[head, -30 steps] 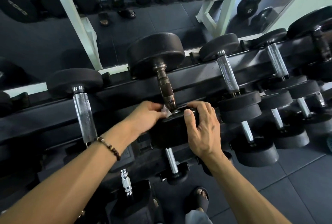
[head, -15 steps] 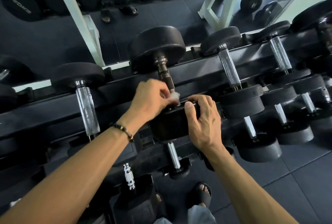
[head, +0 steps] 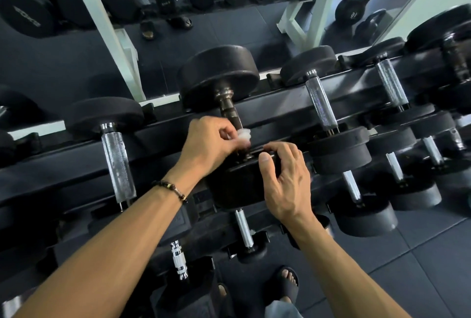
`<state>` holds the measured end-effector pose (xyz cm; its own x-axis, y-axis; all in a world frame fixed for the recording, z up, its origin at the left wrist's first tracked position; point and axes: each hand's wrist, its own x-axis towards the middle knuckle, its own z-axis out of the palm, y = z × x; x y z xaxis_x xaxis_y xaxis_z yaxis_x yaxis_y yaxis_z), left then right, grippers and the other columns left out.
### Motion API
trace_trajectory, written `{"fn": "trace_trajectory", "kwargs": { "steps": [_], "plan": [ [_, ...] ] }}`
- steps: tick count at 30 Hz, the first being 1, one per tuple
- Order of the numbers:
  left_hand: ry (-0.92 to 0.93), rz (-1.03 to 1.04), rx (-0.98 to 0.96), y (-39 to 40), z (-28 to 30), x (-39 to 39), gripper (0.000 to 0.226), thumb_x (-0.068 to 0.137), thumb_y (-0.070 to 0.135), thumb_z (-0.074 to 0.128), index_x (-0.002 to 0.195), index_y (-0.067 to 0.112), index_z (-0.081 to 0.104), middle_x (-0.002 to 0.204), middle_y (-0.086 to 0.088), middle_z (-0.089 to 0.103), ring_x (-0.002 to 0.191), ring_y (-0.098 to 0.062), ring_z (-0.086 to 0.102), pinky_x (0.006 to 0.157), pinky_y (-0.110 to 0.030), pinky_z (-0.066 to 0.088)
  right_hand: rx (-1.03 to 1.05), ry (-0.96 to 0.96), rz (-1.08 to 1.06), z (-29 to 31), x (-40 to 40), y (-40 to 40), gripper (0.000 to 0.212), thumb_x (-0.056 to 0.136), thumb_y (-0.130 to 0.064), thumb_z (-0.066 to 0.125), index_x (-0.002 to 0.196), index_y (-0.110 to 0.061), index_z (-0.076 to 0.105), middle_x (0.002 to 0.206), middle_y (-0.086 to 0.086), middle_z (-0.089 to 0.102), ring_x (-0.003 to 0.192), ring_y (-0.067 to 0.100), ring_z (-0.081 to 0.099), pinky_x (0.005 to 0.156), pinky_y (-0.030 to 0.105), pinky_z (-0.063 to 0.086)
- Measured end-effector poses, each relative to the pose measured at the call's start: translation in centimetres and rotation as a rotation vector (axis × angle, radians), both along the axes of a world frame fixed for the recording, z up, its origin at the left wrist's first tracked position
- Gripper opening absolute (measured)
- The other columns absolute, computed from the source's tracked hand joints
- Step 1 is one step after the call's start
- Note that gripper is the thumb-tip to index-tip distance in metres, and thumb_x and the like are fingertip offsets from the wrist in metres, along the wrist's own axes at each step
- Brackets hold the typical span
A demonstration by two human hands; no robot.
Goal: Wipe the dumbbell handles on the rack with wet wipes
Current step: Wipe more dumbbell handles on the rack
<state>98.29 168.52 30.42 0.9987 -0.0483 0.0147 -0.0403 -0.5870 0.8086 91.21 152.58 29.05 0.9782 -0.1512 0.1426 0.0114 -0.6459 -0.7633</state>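
A person's left hand (head: 211, 143) pinches a bunched white wet wipe (head: 244, 136) around the lower part of a dark dumbbell handle (head: 230, 111) on the rack's (head: 280, 103) top tier. The fingers curl tightly over the wipe and hide where it meets the metal; the wipe itself is blurred. The right hand (head: 285, 180) grips the dumbbell's near head (head: 237, 185), thumb on its face, fingers curled over the top edge. The handle's bottom end is covered by both hands. The far head (head: 219, 73) sits clear above. Compared with a second ago, the left hand has slid up the handle from its base; the right hand has stayed put.
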Motion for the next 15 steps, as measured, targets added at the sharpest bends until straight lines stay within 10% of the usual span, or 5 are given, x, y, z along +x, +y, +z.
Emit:
{"fn": "trace_trajectory", "kwargs": {
  "steps": [3, 9, 15],
  "plan": [
    [-0.145, 0.102, -0.008, -0.4, 0.8, 1.6, 0.02, 0.07, 0.029, 0.086, 0.071, 0.017, 0.071, 0.06, 0.014, 0.06, 0.055, 0.004, 0.058, 0.055, -0.008, 0.041, 0.005, -0.002, 0.005, 0.0, 0.0, 0.0, 0.048, 0.091, -0.055, 0.035, 0.106, -0.018, 0.063, 0.106, -0.008, 0.058, 0.1, 0.011, 0.051, 0.089, 0.034, 0.043],
    [-0.057, -0.323, 0.162, 0.0, 1.0, -0.5, 0.024, 0.084, 0.036, 0.074, 0.077, 0.013, 0.075, 0.071, -0.001, 0.068, 0.062, -0.007, 0.063, 0.06, -0.017, 0.046, 0.003, -0.001, 0.011, -0.1, 0.0, -0.1, 0.048, 0.092, -0.055, 0.035, 0.107, -0.019, 0.063, 0.106, -0.008, 0.058, 0.101, 0.014, 0.052, 0.089, 0.04, 0.044],
    [-0.167, 0.102, 0.08, 0.4, 1.1, 3.0, 0.02, 0.076, 0.033, 0.082, 0.082, 0.015, 0.076, 0.07, 0.005, 0.067, 0.058, 0.001, 0.058, 0.058, -0.01, 0.041, 0.008, -0.003, 0.012, -0.3, 0.1, -0.2, 0.05, 0.091, -0.056, 0.036, 0.107, -0.018, 0.064, 0.107, -0.008, 0.059, 0.102, 0.012, 0.052, 0.089, 0.037, 0.043]
  ]
}}
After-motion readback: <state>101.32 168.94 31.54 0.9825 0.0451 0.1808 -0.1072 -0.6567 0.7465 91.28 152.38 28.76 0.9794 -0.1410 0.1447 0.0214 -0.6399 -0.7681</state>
